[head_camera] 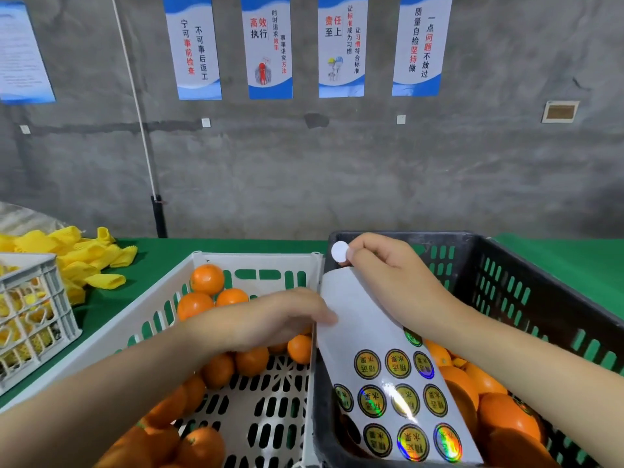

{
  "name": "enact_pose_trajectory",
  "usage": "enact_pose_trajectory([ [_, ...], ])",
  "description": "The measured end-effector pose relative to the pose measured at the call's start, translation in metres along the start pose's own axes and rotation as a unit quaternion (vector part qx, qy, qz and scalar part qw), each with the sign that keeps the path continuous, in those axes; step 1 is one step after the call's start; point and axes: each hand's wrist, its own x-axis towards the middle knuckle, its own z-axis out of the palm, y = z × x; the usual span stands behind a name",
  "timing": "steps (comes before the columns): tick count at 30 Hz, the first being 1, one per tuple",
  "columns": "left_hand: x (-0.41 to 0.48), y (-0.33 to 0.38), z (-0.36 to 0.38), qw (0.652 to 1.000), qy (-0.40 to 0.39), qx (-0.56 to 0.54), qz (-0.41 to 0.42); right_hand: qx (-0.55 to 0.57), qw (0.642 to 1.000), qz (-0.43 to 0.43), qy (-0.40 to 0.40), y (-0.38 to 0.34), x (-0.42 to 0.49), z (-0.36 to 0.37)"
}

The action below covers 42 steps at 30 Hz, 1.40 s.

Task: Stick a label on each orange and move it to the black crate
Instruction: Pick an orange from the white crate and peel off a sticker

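At the far left a pale slatted crate (pixel 37 298) stands on the green tabletop (pixel 162 251), with yellow foam fruit nets inside it. More loose foam nets (pixel 84 258) are heaped just behind and beside it. Next comes the white crate (pixel 256 258), with unlabelled oranges (pixel 206 279) scattered along its far wall and near corner and bare slotted floor between them. The left hand (pixel 266 319) reaches across this crate, its fingers closed on the left edge of the sticker sheet (pixel 371 336). The sheet is held tilted over the seam between the two crates, with rows of round gold holographic stickers on its near half. The right hand (pixel 398 285) pinches one peeled round label (pixel 339 251) between thumb and forefinger, its white back towards the camera, above the sheet's far end at the near-left corner of the black crate (pixel 506 285). More oranges (pixel 506 417) lie in the black crate's near part, partly under the sheet.
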Motion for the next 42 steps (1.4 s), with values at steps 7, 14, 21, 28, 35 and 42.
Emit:
enact_pose_trajectory([
  [7, 0.003, 0.004, -0.056, 0.985, 0.144, 0.077, -0.056, 0.02, 0.999, 0.011, 0.032, 0.003, 0.006, -0.006],
  [14, -0.008, -0.076, -0.128, 0.729, 0.162, 0.611, -0.262, 0.01, 1.0, 0.029, -0.003, 0.0, 0.001, -0.002],
  [21, -0.008, -0.125, -0.134, 0.656, 0.069, 0.709, -0.248, 0.001, 0.999, 0.031, -0.02, 0.002, 0.001, 0.0],
  [28, 0.007, -0.137, -0.122, 0.518, 0.094, 0.82, -0.226, -0.009, 0.999, 0.036, -0.031, 0.005, 0.001, -0.004],
  [35, 0.009, -0.129, -0.119, 0.529, 0.105, 0.816, -0.207, -0.02, 0.998, 0.03, -0.048, 0.008, 0.0, -0.004],
  [42, 0.012, -0.065, -0.085, 0.8, 0.395, 0.452, 0.007, -0.071, 0.997, -0.007, 0.006, 0.011, 0.002, -0.006],
])
